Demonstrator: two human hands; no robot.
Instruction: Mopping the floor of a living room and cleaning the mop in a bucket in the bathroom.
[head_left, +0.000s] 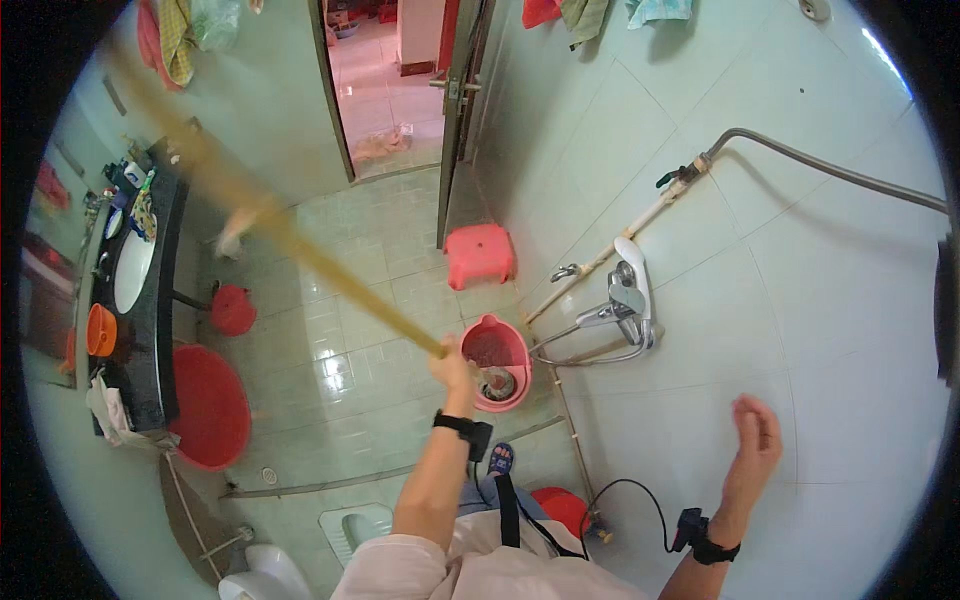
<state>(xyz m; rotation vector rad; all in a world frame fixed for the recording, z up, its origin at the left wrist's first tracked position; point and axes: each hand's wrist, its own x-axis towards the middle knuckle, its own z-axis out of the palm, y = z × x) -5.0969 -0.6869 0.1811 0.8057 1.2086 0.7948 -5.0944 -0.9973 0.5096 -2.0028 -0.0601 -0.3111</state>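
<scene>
My left hand (454, 370) is closed around the long yellowish handle (337, 277) of a mop. The handle slants up toward the upper left of the view. Below the hand, the mop's head (496, 384) sits in the wringer side of a pink mop bucket (523, 358) on the tiled floor. Dark reddish water (486, 349) shows in the other side of the bucket. My right hand (757, 427) is raised at the right, in front of the tiled wall, fingers bent and holding nothing.
A pink plastic stool (480, 255) stands by the open door (450, 150). A shower mixer (619, 304) and pipe are on the right wall. At the left are a black counter (166, 300) with a sink and a large red basin (214, 409). A squat toilet (356, 529) lies below.
</scene>
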